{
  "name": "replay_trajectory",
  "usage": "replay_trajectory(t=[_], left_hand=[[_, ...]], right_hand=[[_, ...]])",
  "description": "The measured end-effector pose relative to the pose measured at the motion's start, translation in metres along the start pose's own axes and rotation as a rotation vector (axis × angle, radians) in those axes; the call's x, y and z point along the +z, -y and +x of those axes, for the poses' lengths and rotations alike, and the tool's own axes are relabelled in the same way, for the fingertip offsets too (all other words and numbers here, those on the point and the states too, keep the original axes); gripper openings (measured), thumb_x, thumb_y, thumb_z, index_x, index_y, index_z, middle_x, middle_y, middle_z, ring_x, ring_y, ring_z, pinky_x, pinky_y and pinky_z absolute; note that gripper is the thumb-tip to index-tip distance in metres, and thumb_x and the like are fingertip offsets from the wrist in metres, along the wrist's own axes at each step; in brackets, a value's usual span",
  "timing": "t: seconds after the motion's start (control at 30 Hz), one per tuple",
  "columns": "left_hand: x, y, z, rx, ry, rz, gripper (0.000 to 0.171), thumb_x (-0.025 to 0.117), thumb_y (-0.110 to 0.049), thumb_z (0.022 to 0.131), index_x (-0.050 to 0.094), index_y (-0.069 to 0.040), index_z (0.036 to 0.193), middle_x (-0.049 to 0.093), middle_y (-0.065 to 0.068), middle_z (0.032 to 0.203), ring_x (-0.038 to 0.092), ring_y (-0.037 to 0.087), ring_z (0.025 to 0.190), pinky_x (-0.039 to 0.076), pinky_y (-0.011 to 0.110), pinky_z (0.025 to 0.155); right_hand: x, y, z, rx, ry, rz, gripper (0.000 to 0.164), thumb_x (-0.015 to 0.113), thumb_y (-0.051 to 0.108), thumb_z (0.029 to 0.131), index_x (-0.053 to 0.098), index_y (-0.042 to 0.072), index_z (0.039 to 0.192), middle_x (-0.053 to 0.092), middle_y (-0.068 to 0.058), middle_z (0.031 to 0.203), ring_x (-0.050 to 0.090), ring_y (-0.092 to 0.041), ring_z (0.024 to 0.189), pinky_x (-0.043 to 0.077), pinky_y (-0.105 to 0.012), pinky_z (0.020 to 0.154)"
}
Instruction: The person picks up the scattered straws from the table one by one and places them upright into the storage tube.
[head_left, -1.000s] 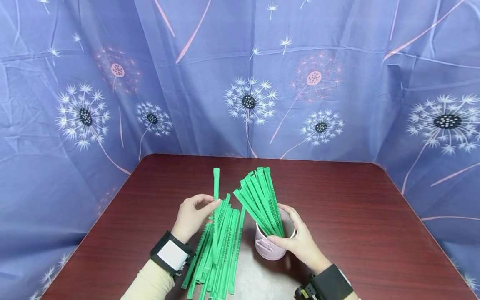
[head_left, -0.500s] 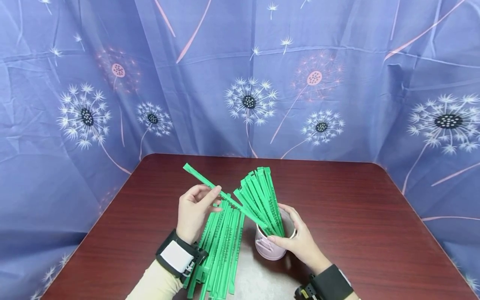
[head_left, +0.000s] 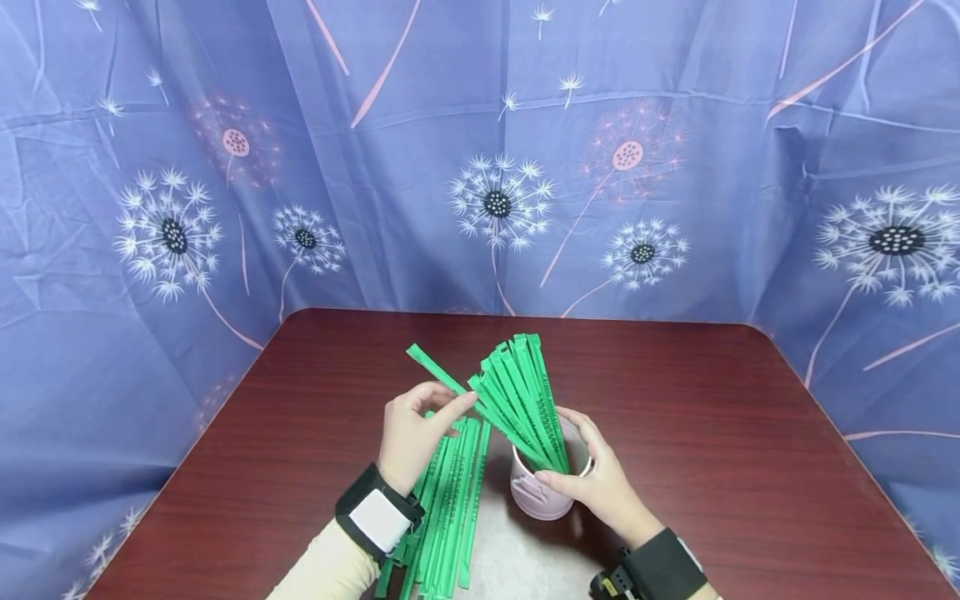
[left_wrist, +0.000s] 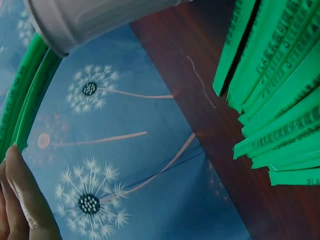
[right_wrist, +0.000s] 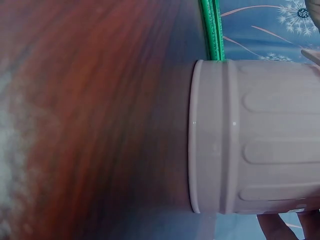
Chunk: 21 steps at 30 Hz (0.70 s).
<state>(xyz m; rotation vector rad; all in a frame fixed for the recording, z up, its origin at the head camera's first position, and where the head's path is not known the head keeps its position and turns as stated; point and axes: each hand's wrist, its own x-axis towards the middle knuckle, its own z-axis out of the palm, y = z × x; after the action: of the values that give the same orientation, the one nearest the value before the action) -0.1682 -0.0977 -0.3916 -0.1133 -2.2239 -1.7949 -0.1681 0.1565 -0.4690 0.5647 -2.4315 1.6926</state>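
Note:
My left hand [head_left: 414, 435] pinches a green wrapped straw [head_left: 432, 365] between thumb and fingers. The straw leans down to the right, against a fanned bunch of wrapped straws [head_left: 525, 396] standing in a small pale pink bucket [head_left: 538, 502]; its lower end is lost among them. Thumb at the near rim and fingers round the far side, my right hand [head_left: 609, 487] grips the bucket. A loose pile of green wrapped straws [head_left: 452, 517] lies on the table under my left wrist. In the right wrist view, the bucket's ribbed side [right_wrist: 275, 130] appears close up.
The dark red wooden table [head_left: 712, 433] has rounded far corners. A blue curtain [head_left: 405, 208] with dandelion prints hangs behind it and down both sides. Each wrist wears a black strap [head_left: 663, 564] with a camera.
My left hand has raised a straw from over the pile, tilted it, and moved right toward the bucket, bringing the straw against the bunch. My right hand and the bucket have stayed put.

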Motion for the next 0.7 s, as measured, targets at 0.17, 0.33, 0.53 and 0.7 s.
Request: replay_trajectory(t=[0.17,0.33,0.53,0.7], left_hand=[[0.010,0.001,-0.004,0.031,0.058,0.116,0.013,0.080,-0.029,0.084,0.075,-0.017,0.082,0.075,0.004,0.076,0.066,0.011,0.056,0.057,0.027,0.057],[0.016,0.005,-0.006,0.062,0.086,0.210,0.012,0.080,-0.029,0.083,0.076,-0.018,0.081,0.074,-0.002,0.073,0.065,0.012,0.052,0.053,0.023,0.055],[0.022,0.008,-0.007,0.153,0.113,0.326,0.014,0.080,-0.033,0.082,0.076,-0.019,0.080,0.073,-0.010,0.072,0.063,0.001,0.062,0.049,0.020,0.059],[0.027,0.012,-0.008,0.183,0.169,0.390,0.016,0.078,-0.036,0.083,0.076,-0.020,0.080,0.072,-0.010,0.072,0.065,0.004,0.071,0.049,0.018,0.061]], right_hand=[[0.001,0.000,0.000,0.001,0.000,0.008,0.080,0.087,0.015,0.073,0.048,0.021,0.142,0.051,-0.001,0.143,0.041,0.001,0.130,0.032,-0.054,0.109],[0.001,0.001,0.001,-0.010,0.000,0.011,0.080,0.086,0.014,0.073,0.047,0.020,0.143,0.051,-0.002,0.144,0.041,0.002,0.129,0.032,-0.049,0.110],[0.001,0.001,0.002,-0.029,-0.004,-0.004,0.080,0.086,0.014,0.073,0.047,0.021,0.143,0.051,-0.002,0.143,0.045,-0.006,0.130,0.034,-0.025,0.107],[0.001,0.001,0.000,-0.016,-0.009,-0.013,0.080,0.086,0.015,0.074,0.047,0.021,0.143,0.051,-0.001,0.143,0.046,-0.012,0.131,0.036,-0.029,0.107]])
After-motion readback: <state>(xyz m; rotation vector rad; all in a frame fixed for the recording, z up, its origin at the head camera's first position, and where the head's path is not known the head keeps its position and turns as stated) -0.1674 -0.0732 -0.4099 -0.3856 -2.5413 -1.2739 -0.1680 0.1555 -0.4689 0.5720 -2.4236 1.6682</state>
